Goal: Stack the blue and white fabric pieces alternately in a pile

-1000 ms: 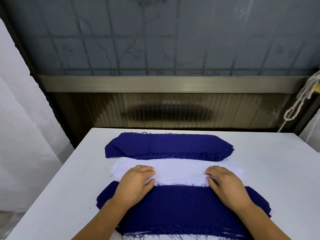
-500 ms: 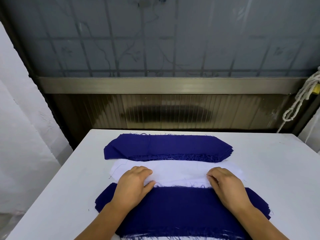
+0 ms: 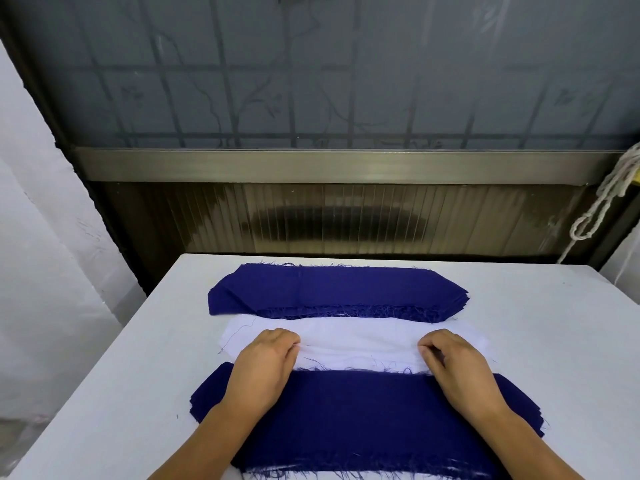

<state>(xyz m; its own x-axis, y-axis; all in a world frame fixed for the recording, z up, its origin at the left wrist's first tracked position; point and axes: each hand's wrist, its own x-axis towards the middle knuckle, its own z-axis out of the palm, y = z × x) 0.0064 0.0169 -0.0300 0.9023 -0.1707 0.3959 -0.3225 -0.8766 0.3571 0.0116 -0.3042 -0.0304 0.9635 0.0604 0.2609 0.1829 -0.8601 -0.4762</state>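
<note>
A pile of dark blue fabric pieces [image 3: 339,292] lies at the far side of the white table. In front of it lies a pile of white fabric pieces [image 3: 360,344]. Nearest me sits a third pile topped by a blue piece [image 3: 363,414], with white edges showing beneath it. My left hand [image 3: 266,365] pinches the near edge of the top white piece, fingers curled. On the right end, my right hand [image 3: 453,365] pinches the same white edge. The white cloth wrinkles between both hands.
The white table [image 3: 104,393] ends at a window wall with a metal sill [image 3: 329,166]. A white knotted rope [image 3: 602,206] hangs at the right. A pale curtain [image 3: 41,254] hangs at the left.
Both hands' fingers have curled inward and gathered the near edge of the top white piece, which now shows wrinkles. The piles have not moved.
</note>
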